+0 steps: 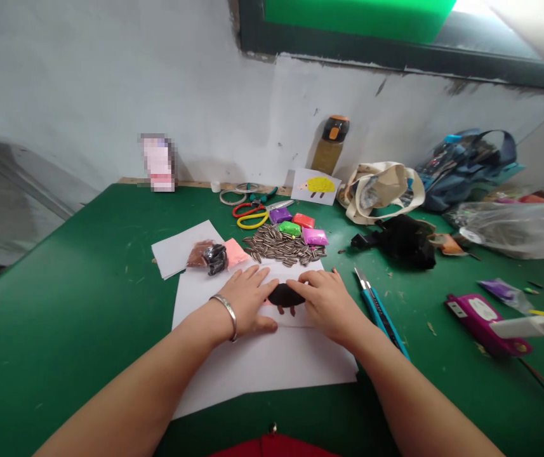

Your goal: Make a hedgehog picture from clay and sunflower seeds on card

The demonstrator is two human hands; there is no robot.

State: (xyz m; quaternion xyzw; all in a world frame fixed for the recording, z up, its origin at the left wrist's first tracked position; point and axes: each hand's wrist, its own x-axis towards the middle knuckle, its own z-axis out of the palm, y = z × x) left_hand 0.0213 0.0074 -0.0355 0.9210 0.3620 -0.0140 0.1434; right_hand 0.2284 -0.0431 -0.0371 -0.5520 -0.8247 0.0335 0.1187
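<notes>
A black rounded shape (285, 295) with small brown legs (286, 310) and a pink part at its left lies on white paper (257, 365). My left hand (247, 298), with a silver bangle at the wrist, rests on the paper with fingers spread, its fingertips by the shape's left edge. At the right edge, the index finger of my right hand (324, 298) touches the black shape; its fingers are apart. Striped seeds (276, 244) are heaped behind the hands. Brown (199, 252), black (215, 259) and pink (236, 254) clay packs lie at the back left.
Scissors (252, 219) and colored clay packs (304, 221) lie behind the seeds. A card with a yellow hedgehog (317, 186) leans near a bottle (331, 146). At right are a teal cutter (381, 314), a black cloth (407, 241), a cream bag (381, 190) and a magenta device (485, 324).
</notes>
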